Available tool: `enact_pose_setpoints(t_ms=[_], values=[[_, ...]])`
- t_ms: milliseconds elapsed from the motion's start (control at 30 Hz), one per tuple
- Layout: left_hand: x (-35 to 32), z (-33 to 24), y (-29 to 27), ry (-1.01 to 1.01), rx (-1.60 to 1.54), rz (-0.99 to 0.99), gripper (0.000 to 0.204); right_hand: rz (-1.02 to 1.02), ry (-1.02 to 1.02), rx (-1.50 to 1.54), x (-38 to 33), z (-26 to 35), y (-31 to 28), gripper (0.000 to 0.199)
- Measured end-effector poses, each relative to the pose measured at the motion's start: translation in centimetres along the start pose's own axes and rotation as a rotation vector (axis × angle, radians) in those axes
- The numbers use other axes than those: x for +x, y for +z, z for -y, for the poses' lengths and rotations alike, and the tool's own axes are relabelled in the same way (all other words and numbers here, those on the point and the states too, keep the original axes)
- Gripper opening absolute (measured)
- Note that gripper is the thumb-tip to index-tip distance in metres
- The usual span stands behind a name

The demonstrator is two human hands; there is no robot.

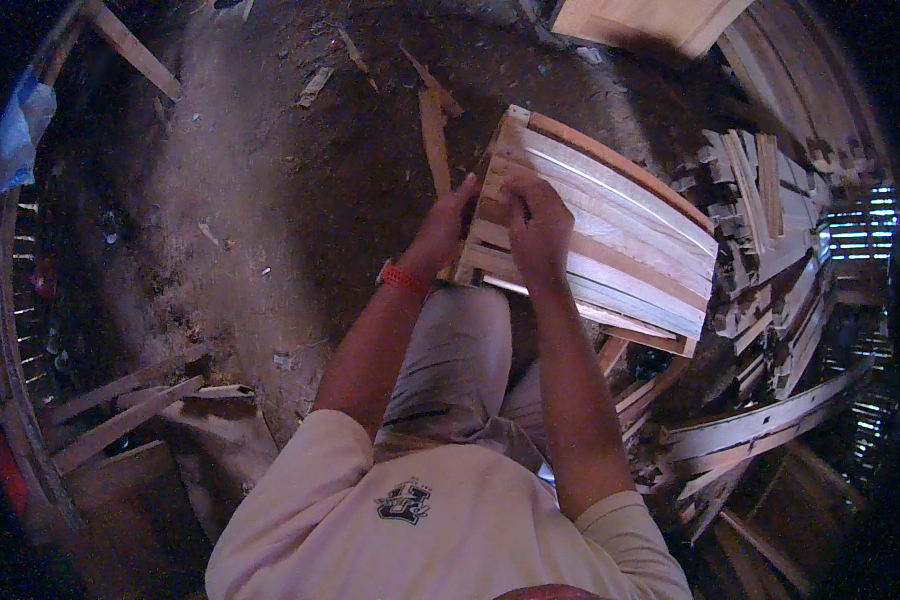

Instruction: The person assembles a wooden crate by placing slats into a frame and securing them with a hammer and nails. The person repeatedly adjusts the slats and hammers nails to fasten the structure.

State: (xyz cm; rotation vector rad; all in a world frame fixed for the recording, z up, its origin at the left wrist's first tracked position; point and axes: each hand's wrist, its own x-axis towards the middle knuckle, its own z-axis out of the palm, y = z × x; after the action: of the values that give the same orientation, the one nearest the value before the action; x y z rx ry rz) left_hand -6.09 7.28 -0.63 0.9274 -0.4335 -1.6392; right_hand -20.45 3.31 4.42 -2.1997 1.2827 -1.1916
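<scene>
Pale cotton sleeves and grey trousers fill the near edge of the view, and the slatted wooden panel (595, 235) rests propped against the person's knee, probably so both hands can work its near end without carrying its weight. An orange wristband (404, 277) sits on the left wrist. The left hand (448, 228) grips the panel's outer left edge, fingers curled round the cross batten, steadying it. The right hand (536, 222) lies on top of the slats near the same end, fingers bent and pressing down on a slat; whether it pinches anything small between them I cannot tell. The panel is made of thin, rough-sawn boards laid side by side, pale cream with one reddish strip along its far edge, nailed over cross pieces that show at the near end.

Just beside the right leg lies a jumble of loose slats (770, 230), stacked and splayed, within easy reach. Beyond the hands the earth floor (250, 200) is brown, dusty and littered with splinters and offcuts (435, 130). Further off, another pale wooden panel (650, 20) lies at the top edge, and a blue cloth (15, 135) hangs far left
</scene>
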Motion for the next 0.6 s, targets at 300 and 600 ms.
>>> enact_pose_setpoints(t_ms=[300,600], values=[[-2.4,-3.8,4.0,0.800,1.013,-0.231,0.035,0.071,0.008,0.038,-0.2,0.7,-0.6,0.031],[-2.0,-4.2,6.4,0.666,1.058,-0.384,0.043,0.083,-0.062,-0.027,-0.1,0.0,-0.4,0.046]])
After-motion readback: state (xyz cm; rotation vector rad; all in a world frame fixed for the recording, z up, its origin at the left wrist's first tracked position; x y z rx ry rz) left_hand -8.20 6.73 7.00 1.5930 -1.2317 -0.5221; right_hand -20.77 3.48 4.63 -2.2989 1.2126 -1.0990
